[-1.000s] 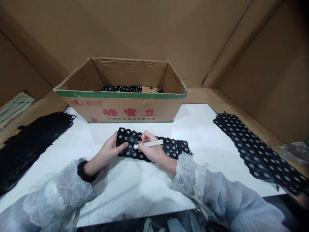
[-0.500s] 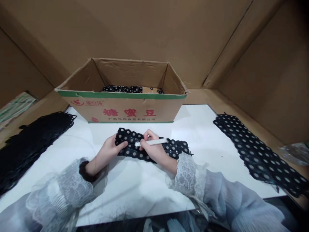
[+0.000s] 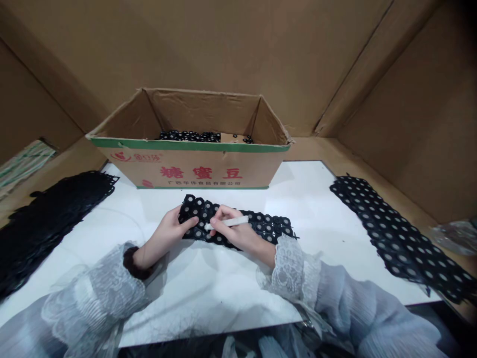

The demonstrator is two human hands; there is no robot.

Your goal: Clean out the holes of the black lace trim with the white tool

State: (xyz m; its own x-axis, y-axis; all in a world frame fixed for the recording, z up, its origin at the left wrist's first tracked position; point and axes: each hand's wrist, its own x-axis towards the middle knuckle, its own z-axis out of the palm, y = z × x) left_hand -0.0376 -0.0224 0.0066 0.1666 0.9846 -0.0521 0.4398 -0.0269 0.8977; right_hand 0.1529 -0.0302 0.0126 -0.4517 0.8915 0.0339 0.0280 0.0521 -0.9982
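Note:
A black sheet of joined rings with pale round centres (image 3: 271, 226) lies on the white board in front of the box. My left hand (image 3: 169, 231) pinches the sheet's left end, with the thumb on top and the fingers partly hidden at its edge. In my right hand (image 3: 236, 232) is a white pen-like stick (image 3: 234, 221), slanting down to the left. Its tip meets or hovers just over the left part of the sheet; contact cannot be made out. The right hand covers the sheet's middle.
Behind the sheet stands an open cardboard box (image 3: 203, 169) with black rings inside. A dark pile of black sheets (image 3: 59, 209) lies at the left. Another dotted black sheet (image 3: 402, 238) lies at the right, near crumpled clear plastic (image 3: 456, 236). Cardboard walls (image 3: 231, 44) surround the white board (image 3: 309, 199).
My right hand and the white stick have moved a little left, and the stick's tip is slightly lower on the sheet. My left hand keeps its hold.

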